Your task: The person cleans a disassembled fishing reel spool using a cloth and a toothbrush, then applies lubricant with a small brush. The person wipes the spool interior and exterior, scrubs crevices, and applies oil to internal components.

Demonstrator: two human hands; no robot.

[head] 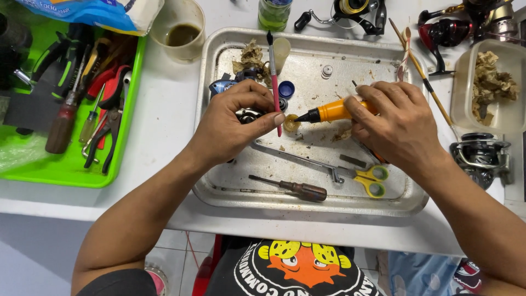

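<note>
We read this as a small repair workshop for fishing reels, likely a home setup. White bench [164, 126] carries a metal work tray [408, 197] with a screwdriver [290, 188], yellow scissors [372, 180] and small loose parts. Green tool tray [71, 175] on the left holds pliers and more screwdrivers. Several fishing reels [482, 156] sit along the right and top edge. We see greasy wipes in a plastic tub [490, 82] and a cup of dark liquid [179, 30]. Tiled floor under the bench.
</note>
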